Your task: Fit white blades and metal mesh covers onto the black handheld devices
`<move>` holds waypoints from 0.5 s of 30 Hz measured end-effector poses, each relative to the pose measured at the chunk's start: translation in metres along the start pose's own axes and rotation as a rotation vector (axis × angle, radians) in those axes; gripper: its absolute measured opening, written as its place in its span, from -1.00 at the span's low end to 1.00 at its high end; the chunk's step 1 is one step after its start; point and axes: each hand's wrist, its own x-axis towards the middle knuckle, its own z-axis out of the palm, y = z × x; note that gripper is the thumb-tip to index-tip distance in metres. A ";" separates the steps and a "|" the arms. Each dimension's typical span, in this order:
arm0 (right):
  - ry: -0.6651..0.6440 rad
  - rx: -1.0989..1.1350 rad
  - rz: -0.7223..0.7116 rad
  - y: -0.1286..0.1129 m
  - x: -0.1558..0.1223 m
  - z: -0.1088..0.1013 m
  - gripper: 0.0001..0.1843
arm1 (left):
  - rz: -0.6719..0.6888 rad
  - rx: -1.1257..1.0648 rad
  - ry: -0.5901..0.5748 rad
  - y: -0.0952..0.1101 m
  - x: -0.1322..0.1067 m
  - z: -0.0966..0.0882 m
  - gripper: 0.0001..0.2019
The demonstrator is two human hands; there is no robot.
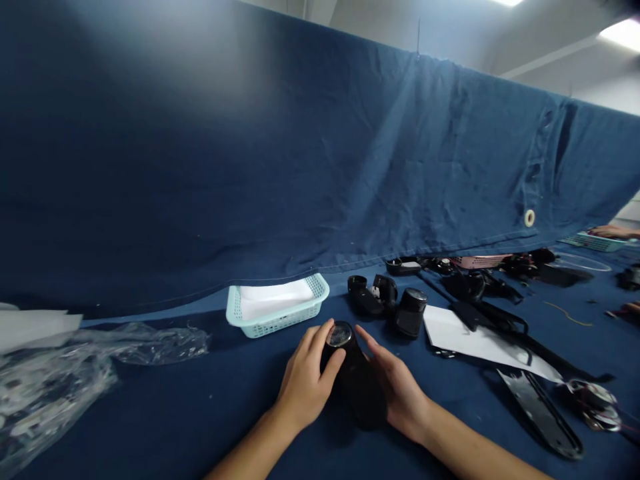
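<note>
So the black gadget (361, 387) was right between the fingers of both hands, over the blue counter (175, 420); can't tell if it was resting on it. Its long axis ran away from the person and a bit left: the round glassy end (341, 334) pointed away, the wide dark end pointed back and slightly right.

The left hand (311, 380) had that glassy end pinched, forefinger by its left rim, thumb just on the near side. The right hand (400, 393) lay along the right flank, forefinger stretched out straight and the other fingers partly hidden, so I couldn't tell whether they gripped.

Just beyond the left fingers was a pale blue basket (283, 325) with white paper (273, 298) inside. Past the right fingers stood a similar black unit (411, 313), glassy end up. Farther right of them lay a white sheet (465, 337), and well left of the left fingers, a clear bag (55, 393).
</note>
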 end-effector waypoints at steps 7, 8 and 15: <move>0.039 0.068 -0.030 -0.006 0.002 -0.002 -0.43 | -0.140 -0.085 0.065 -0.012 0.005 0.003 -0.57; 0.038 0.080 -0.036 -0.006 0.002 -0.002 -0.46 | -0.146 -0.098 0.064 -0.013 0.005 0.003 -0.56; 0.066 0.062 -0.055 -0.006 0.005 -0.005 -0.60 | -0.166 -0.169 0.069 -0.015 0.006 0.002 -0.48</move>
